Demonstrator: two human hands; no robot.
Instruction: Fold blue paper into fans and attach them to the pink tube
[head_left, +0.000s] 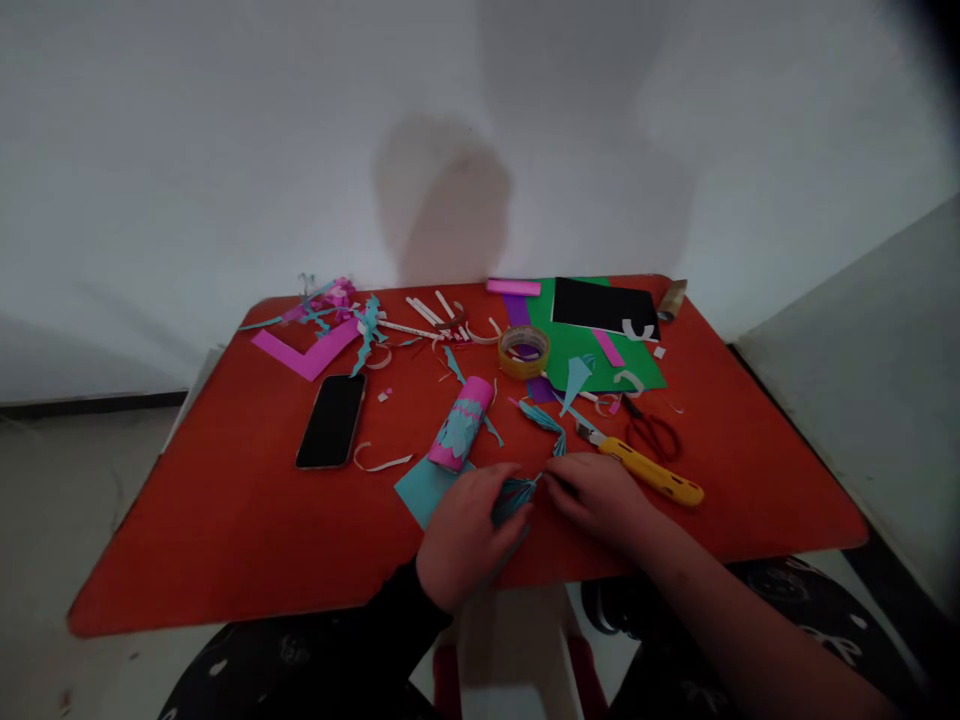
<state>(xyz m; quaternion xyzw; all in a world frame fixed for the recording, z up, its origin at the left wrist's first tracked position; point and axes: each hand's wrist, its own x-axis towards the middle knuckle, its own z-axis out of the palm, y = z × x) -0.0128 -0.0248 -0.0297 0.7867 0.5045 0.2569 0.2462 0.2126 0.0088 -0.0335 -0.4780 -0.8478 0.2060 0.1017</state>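
Observation:
My left hand is closed around a pleated blue paper piece near the table's front edge. The fingers of my right hand are pinched at the thin pale tip of the same paper, and partly hide it. Just beyond lies another pleated blue paper piece, curved on the table. A pink paper tube wrapped in scalloped blue paper rests on its side beyond my left hand. Under that hand and the tube is a flat blue paper sheet. A yellow utility knife lies beyond my right hand.
The red table also carries a black phone, a tape roll, dark-handled scissors, green paper, black paper, pink paper and several scraps. A wall stands behind it.

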